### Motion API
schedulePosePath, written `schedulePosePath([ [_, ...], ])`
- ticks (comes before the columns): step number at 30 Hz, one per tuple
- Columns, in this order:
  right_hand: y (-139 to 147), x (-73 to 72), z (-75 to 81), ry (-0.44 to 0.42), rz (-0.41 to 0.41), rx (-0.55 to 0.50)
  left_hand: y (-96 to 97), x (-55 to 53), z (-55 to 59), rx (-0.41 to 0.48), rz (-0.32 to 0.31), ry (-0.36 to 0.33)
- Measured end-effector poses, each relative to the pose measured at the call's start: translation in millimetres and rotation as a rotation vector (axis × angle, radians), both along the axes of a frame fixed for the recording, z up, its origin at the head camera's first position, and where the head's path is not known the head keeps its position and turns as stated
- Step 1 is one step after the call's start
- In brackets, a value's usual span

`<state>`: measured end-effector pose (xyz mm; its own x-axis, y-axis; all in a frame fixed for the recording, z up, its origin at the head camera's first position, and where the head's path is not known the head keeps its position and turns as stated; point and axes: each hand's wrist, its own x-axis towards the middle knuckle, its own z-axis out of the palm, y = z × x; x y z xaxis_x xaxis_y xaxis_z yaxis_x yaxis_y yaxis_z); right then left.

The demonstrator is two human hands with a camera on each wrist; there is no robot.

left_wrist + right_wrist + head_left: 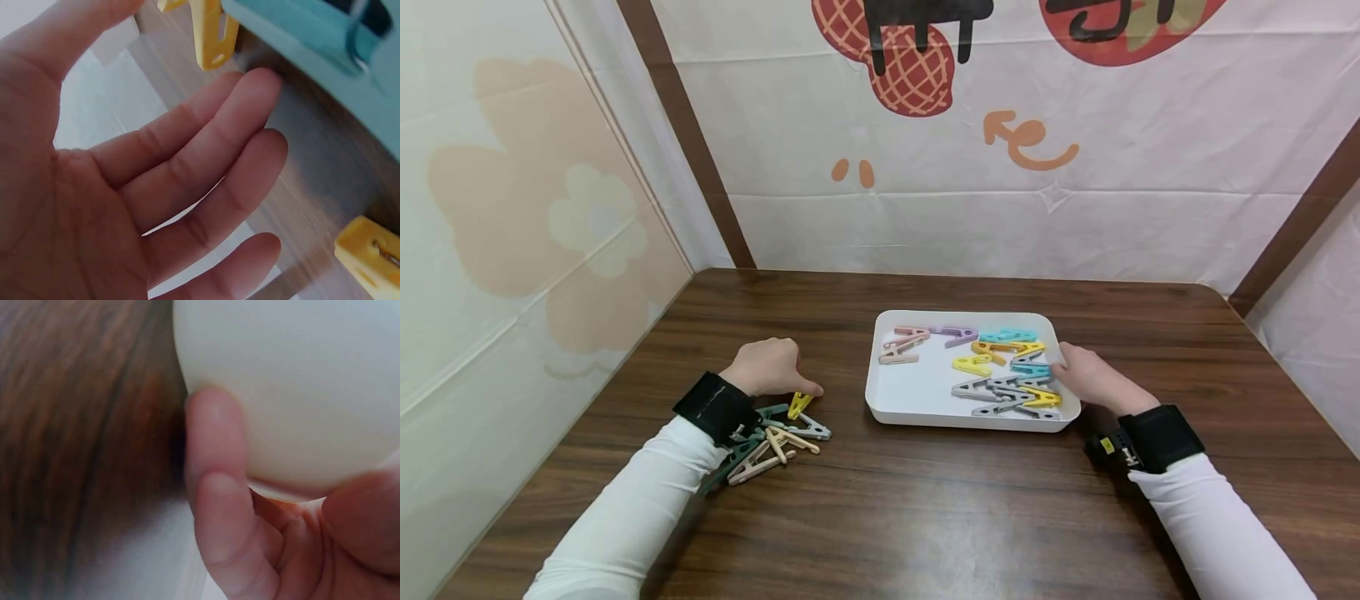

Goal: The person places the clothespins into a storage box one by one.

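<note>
My left hand (767, 368) hovers over a loose pile of clothespins at the left of the table, its fingers loosely bent and apart in the left wrist view. A yellow clothespin (800, 405) is just under its fingertips. Beneath lie beige clothespins (763, 467), a grey one (817, 428) and dark green ones (741, 452), partly hidden by the wrist. With my right hand (1093, 379) I grip the right edge of a white tray (910, 403). Inside are pink, purple, turquoise, yellow and grey clothespins.
The brown wooden table (880, 508) reaches back to a white printed curtain (925, 233). Another curtain (550, 333) runs along the left edge. Black wrist bands (1165, 437) with small devices sit on both wrists.
</note>
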<state>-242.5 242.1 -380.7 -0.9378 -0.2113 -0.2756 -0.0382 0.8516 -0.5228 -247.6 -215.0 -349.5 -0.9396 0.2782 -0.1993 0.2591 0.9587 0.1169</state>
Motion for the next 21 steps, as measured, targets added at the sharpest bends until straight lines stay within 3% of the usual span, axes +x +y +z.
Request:
schedulePosePath([
  [4, 0, -0.6, -0.1, 0.010, 0.005, 0.007, 3.7, -0.3, -1.5, -0.009, 0.019, 0.022],
  [11, -1, -1.2, 1.6, 0.004, 0.007, 0.006, 8.1, 1.5, 0.0, -0.002, 0.044, 0.000],
  [21, -1, 0.1, 3.3, 0.008, 0.019, -0.007, 11.2, 1.1, 9.7, 0.121, 0.033, 0.028],
])
